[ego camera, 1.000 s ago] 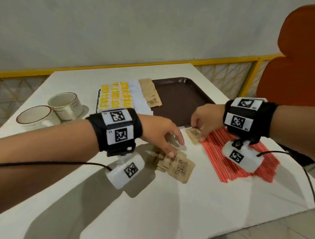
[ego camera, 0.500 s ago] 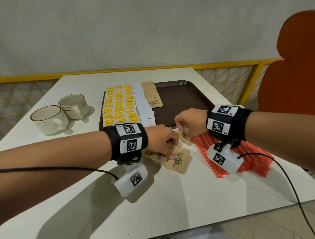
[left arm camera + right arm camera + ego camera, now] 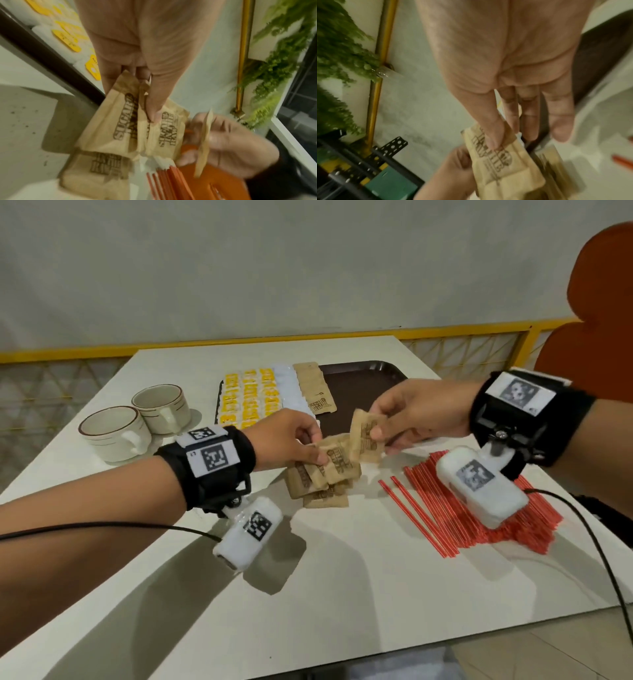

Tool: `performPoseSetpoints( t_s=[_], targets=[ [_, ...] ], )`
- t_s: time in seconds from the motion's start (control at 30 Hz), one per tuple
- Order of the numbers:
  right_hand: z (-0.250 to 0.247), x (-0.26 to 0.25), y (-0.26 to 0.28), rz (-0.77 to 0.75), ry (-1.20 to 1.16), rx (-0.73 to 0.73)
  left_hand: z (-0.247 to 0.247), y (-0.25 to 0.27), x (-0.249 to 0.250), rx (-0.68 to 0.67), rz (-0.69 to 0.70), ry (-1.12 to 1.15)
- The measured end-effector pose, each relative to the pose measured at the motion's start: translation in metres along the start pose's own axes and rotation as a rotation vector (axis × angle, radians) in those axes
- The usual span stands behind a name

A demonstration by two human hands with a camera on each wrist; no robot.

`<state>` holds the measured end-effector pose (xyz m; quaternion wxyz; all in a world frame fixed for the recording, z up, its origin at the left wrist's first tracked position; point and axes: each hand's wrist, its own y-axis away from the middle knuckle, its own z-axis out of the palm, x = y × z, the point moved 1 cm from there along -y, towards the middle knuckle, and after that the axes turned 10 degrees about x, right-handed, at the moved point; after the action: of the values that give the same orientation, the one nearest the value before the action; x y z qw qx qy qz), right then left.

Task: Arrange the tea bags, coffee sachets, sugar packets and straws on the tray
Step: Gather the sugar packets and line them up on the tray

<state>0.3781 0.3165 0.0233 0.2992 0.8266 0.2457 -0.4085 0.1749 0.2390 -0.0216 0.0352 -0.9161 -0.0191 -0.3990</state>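
Sugar packets [image 3: 323, 470] hang in a fanned bunch from my left hand [image 3: 291, 440], thumb and fingers pinching them just above more packets on the table [image 3: 342, 594], near the tray [image 3: 359, 378]. My right hand [image 3: 411, 412] pinches one sugar packet [image 3: 368, 440] beside them. Red straws [image 3: 445, 515] lie below my right wrist.

Head view's decently lit from overhead, soft shadows on the bench [image 3: 342, 594], edges bend a bit. Both wrist views are dim, smeary with motion blur.
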Motion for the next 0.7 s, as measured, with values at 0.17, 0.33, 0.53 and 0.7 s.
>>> performPoseSetpoints(
  t_s=[0.17, 0.33, 0.53, 0.7],
  targets=[
    [0.043, 0.011, -0.008, -0.051, -0.175, -0.013, -0.007, 0.001, 0.002, -0.003, -0.111, 0.244],
    [0.068, 0.012, -0.019, -0.120, -0.424, 0.163, -0.010, 0.006, -0.012, 0.036, -0.212, 0.463],
    [0.082, 0.016, -0.032, -0.155, -0.704, 0.167, 0.006, 0.023, -0.021, 0.248, -0.271, 0.825],
    [0.089, 0.020, -0.043, -0.139, -0.912, 0.224, 0.013, 0.030, -0.030, 0.243, -0.311, 1.067]
  ],
)
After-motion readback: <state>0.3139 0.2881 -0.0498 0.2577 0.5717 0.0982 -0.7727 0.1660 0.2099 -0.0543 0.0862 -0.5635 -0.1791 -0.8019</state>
